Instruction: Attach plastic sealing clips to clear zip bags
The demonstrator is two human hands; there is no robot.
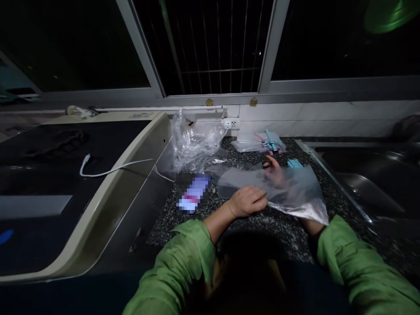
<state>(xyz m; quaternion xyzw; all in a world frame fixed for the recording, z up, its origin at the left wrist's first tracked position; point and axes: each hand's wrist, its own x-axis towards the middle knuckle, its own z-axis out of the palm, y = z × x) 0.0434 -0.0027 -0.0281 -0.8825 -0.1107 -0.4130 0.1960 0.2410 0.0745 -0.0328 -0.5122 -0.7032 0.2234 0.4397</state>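
My left hand (248, 202) is closed, its fingers curled at the near edge of a clear plastic bag (305, 192). The bag lies slanting over the speckled counter. Seen partly through the film, my right hand (276, 172) reaches forward with finger and thumb apart; whether it is inside or behind the bag I cannot tell. Just right of its fingers is a small bundle of light blue strips (295, 163). Farther back, loose blue and pink strips (271, 141) rest on flat clear bags (246, 145).
A lit phone (194, 194) lies left of my hands. Crumpled clear plastic (198, 142) sits against the wall near a power socket (233, 124). A washing machine (131, 153) with a white cable (114, 169) stands left. At right is a sink (370, 188).
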